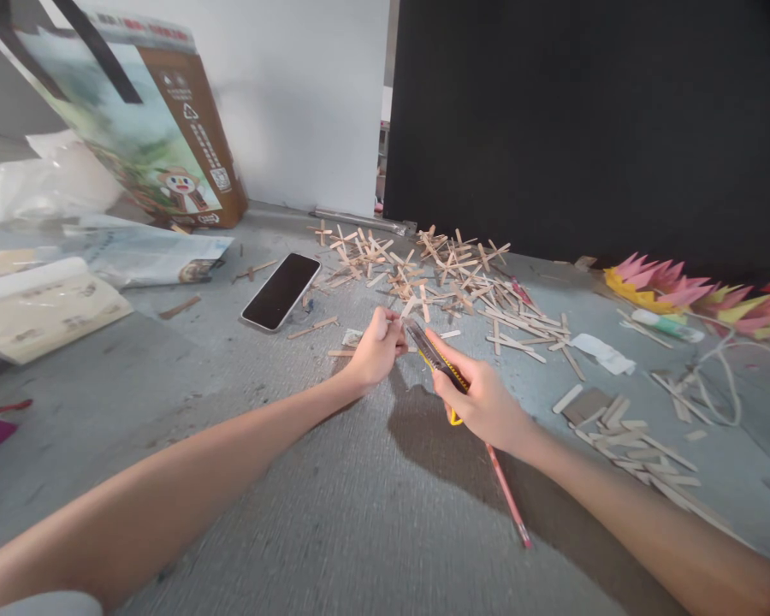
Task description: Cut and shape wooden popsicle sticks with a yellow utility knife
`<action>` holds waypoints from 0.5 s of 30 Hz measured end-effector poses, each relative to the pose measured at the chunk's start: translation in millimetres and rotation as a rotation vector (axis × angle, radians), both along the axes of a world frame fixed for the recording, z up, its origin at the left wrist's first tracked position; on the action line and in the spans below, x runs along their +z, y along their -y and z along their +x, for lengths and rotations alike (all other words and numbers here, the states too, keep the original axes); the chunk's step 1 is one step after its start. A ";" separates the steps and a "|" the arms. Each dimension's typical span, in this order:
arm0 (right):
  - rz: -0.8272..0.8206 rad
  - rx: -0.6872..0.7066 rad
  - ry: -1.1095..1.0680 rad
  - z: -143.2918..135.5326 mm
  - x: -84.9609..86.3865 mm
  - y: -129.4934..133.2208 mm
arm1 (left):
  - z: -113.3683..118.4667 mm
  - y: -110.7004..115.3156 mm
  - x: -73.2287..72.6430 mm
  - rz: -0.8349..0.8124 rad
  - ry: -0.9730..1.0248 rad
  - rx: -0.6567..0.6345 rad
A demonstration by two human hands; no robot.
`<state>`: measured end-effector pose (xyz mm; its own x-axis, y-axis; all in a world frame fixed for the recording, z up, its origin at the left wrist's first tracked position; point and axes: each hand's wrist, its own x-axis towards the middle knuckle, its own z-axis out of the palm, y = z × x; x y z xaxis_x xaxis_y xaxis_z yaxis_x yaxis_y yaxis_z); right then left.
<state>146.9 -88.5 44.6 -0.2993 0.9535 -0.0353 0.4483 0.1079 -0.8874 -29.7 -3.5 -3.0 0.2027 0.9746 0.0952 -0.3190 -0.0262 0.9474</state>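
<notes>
My right hand (484,398) is wrapped round a yellow and black utility knife (445,361), its tip pointing forward and left. My left hand (377,349) is closed in a pinch on a small wooden stick (409,306), whose lower part the fingers hide. The knife's tip lies close to that stick; whether they touch I cannot tell. Just beyond both hands spreads a heap of crossed wooden sticks (446,261). Below my right hand a pink pencil (508,494) rests on the grey table (334,522).
A phone (281,292) lies left of the heap. A printed bag (147,128) stands at the back left by plastic packaging (44,308). More loose sticks (635,445), a white cable (735,385), a glue tube (667,325) and pink-yellow folded paper (673,291) are on the right.
</notes>
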 end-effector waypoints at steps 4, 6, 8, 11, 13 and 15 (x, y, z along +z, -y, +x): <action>0.047 0.008 0.078 -2.9 -3.1 2.9 | 0.2 0.2 1.5 -0.010 0.018 -0.001; 0.058 0.009 0.102 -3.2 -3.9 3.3 | 0.3 0.3 1.6 -0.012 0.025 0.001; 0.064 0.010 0.111 -2.3 -4.3 2.6 | 0.4 -0.1 0.9 -0.007 0.035 -0.003; 0.065 0.016 0.101 0.7 -4.0 -0.1 | 0.4 -1.6 -1.6 0.006 0.048 -0.011; 0.056 0.028 0.082 3.3 -3.4 -2.5 | 0.4 -2.7 -3.0 0.014 0.045 -0.014; 0.047 0.039 0.069 5.9 -2.8 -5.2 | 0.4 -3.3 -3.6 0.018 0.039 -0.015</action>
